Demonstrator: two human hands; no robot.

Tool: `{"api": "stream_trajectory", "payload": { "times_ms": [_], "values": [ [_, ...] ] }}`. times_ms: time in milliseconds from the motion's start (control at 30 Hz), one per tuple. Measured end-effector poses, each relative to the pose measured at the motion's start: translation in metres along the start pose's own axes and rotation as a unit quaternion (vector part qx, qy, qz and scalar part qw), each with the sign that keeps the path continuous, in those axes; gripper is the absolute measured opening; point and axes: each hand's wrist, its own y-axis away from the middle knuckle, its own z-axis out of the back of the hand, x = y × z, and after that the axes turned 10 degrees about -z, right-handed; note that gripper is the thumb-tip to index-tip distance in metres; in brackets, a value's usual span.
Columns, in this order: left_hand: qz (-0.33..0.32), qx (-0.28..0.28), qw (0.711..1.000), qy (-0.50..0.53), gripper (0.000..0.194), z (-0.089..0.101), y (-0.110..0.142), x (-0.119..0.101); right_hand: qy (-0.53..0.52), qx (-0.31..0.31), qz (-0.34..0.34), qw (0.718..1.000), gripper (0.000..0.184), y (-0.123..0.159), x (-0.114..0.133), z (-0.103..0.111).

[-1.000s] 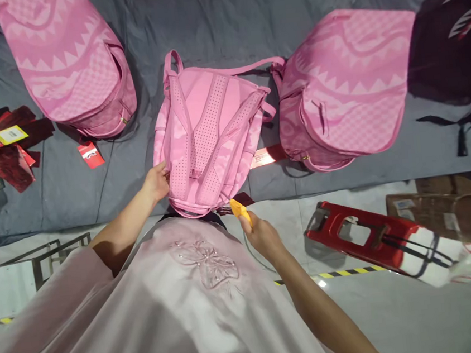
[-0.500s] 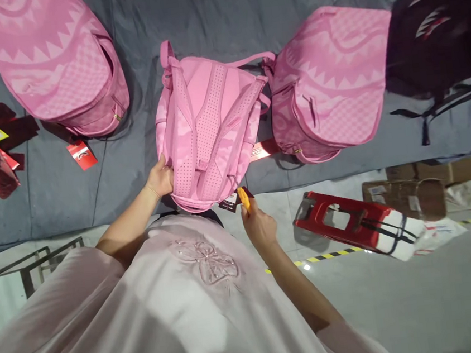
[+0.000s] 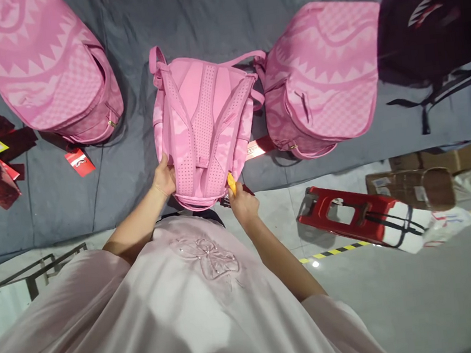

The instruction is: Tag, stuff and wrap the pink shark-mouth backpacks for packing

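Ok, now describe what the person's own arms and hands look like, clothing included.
The left hand and right hand are bare, without gloves. The left sleeve and right sleeve are pale pink, loose and plain, ending well short of the hands. A fine line crosses the left wrist, perhaps a thin bracelet.

Torso in loose, pale-pink fabric shirt. Left bare forearm and right bare forearm converge ahead of torso. Left hand, ahead-left of torso: thumb extended, fingers mostly hidden. Right hand, ahead-right: fingers curled closed.
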Motion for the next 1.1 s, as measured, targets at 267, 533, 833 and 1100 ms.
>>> {"api": "stream_trajectory", "payload": {
  "times_ms": [267, 533, 833, 1100],
  "values": [
    [0.086, 0.081, 0.993, 0.0, 0.07, 0.006, 0.023, -0.023, 0.017, -0.007, -0.027, 0.999, 0.043, -0.003, 0.0, 0.008],
    [0.06, 0.087, 0.994, 0.005, 0.07, 0.002, 0.013, -0.017, -0.057, 0.004, -0.029, 0.998, 0.042, 0.039, -0.027, 0.017],
    [0.051, 0.079, 0.996, 0.006, 0.063, -0.007, -0.005, -0.009, -0.126, 0.108, -0.048, 0.985, 0.04, 0.146, -0.046, -0.008],
    [0.047, 0.088, 0.994, -0.033, 0.059, -0.019, 0.0, -0.016, -0.132, 0.134, -0.024, 0.982, 0.039, 0.138, -0.029, -0.004]
  ]
}}
